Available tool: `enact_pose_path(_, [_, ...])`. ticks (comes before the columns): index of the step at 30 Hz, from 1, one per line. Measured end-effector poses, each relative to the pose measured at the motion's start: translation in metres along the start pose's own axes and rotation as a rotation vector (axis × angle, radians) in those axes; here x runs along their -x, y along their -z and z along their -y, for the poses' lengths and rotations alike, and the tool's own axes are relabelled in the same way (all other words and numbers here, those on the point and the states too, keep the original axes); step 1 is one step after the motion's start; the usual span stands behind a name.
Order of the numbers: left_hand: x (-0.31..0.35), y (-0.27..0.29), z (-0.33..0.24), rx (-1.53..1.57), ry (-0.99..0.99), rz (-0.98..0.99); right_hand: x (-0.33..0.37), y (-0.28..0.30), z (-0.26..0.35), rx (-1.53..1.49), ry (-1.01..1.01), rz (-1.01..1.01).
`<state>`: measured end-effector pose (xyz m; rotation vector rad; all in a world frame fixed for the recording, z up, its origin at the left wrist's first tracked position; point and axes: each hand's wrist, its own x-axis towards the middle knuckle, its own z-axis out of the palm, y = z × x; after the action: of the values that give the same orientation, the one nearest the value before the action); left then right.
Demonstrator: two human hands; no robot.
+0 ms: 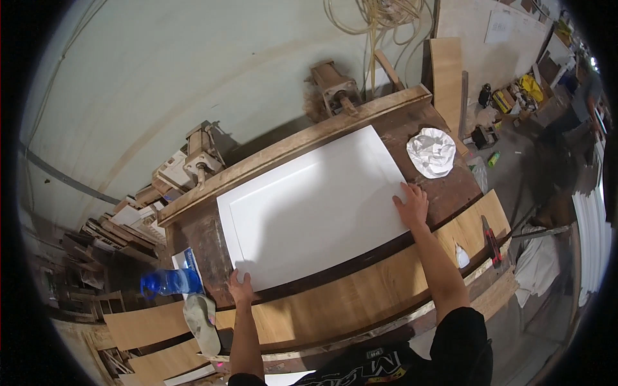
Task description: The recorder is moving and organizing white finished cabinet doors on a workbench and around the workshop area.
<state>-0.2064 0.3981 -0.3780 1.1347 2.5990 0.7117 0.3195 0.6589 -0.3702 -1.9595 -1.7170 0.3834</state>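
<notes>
A white rectangular panel [322, 212] with a recessed border lies flat on a dark brown worktable [444, 199]. My left hand [241, 287] grips its near left corner, thumb and fingers at the edge. Farther right, my right hand [413, 204] holds the right edge, with the thumb over the white face and the fingers along the side. The undersides of the fingers are hidden. Beyond the right edge sits a crumpled white cloth [431, 153]. A shadow falls across much of the panel.
A wooden rail [290, 149] with two metal cylinders [335, 87] behind it runs along the far side. Wood-grain boards [347, 276] lie nearer me, bearing a small white bottle [461, 256] and a red-black utility knife [492, 242]. At left are a blue jug [168, 282] and a grey-green cap [201, 320].
</notes>
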Motion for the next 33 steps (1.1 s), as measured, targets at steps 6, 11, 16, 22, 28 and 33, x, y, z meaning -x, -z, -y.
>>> enact_pose_path(6, [0.029, -0.014, -0.003, -0.036, 0.195, 0.041, 0.028, 0.013, -0.016, 0.019, -0.014, -0.014])
enact_pose_path(11, [0.041, -0.009, 0.036, -0.059, 0.031, 0.048, 0.031, 0.039, -0.012, 0.005, -0.079, 0.164])
enact_pose_path(16, [-0.019, -0.016, -0.003, -0.110, 0.070, 0.011, -0.027, 0.035, 0.003, -0.012, -0.043, 0.205])
enact_pose_path(22, [-0.063, -0.035, -0.021, -0.227, 0.103, -0.045, -0.028, -0.036, 0.012, 0.077, 0.055, -0.142])
enact_pose_path(28, [-0.050, -0.037, -0.042, -0.201, 0.043, -0.188, -0.031, -0.034, 0.014, -0.024, 0.167, -0.268])
enact_pose_path(33, [-0.050, -0.045, -0.040, -0.275, 0.092, -0.224, -0.033, -0.038, 0.022, -0.016, 0.140, -0.262])
